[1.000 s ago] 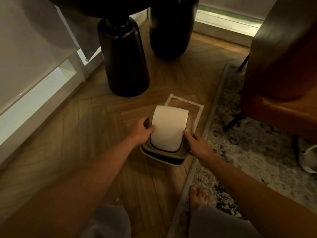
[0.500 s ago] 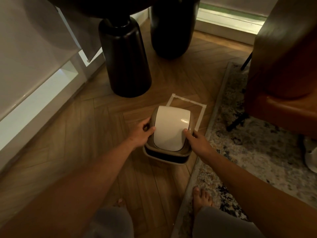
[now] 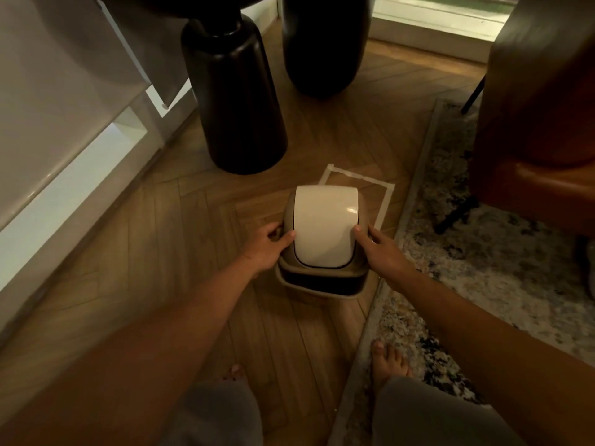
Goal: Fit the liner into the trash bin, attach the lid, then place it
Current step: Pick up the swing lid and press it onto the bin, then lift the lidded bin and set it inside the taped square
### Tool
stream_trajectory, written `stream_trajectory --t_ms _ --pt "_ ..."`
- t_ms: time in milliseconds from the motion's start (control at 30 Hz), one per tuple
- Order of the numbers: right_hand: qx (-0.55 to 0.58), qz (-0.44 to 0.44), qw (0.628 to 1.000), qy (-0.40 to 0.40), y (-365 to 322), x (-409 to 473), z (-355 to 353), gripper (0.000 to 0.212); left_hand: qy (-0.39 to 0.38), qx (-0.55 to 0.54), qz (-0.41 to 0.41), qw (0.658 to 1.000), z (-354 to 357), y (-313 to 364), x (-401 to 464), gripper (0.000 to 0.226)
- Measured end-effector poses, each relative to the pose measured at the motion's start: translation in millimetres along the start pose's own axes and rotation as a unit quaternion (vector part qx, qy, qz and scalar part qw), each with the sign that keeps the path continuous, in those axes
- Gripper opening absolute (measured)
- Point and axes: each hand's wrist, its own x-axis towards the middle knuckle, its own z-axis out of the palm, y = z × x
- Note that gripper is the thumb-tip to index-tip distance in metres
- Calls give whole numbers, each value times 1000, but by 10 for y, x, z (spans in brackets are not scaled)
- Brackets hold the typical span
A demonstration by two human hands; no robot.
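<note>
A small beige trash bin (image 3: 322,283) with a cream swing lid (image 3: 323,225) stands on the wooden floor, its lid attached. The bin's far part overlaps a square outlined in white tape (image 3: 384,201). My left hand (image 3: 265,247) grips the lid's left side, thumb on the flap. My right hand (image 3: 381,251) holds the right side, fingers spread along the rim. A dark band shows under the lid at the front; I cannot tell whether it is the liner.
Two tall black vases (image 3: 231,98) (image 3: 325,43) stand beyond the tape square. A patterned rug (image 3: 483,252) lies to the right with a brown leather chair (image 3: 541,130) on it. A white cabinet (image 3: 58,123) runs along the left. My bare feet (image 3: 388,362) are below.
The bin has shifted slightly away from me toward the tape square, both hands still on its sides. My view has moved a little closer.
</note>
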Motion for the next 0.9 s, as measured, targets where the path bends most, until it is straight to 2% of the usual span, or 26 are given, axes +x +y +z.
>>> stream_trajectory --t_ms 433,500,600,700,767,867,900 --pt "-86 -25 996 10 185 -360 -51 65 -50 25 11 998 -64 -33 -65 66" --pt "-71 -19 997 16 180 -399 -7 57 -49 22 9 999 -79 -42 -85 65" --pt "-42 -23 999 6 218 -427 58 32 -63 -5 -11 998 -109 -84 -115 65" --pt "-27 -17 999 6 247 -439 68 23 -80 -3 -34 996 -161 -132 -141 68" --pt "-21 -7 1000 6 237 -435 43 29 -89 -11 -42 995 -192 -165 -149 68" --pt "-33 -12 999 12 220 -414 21 63 -84 -38 -52 994 -219 -192 -156 62" --pt "-33 -9 999 17 234 -400 18 69 -78 -47 -55 994 -214 -188 -158 56"
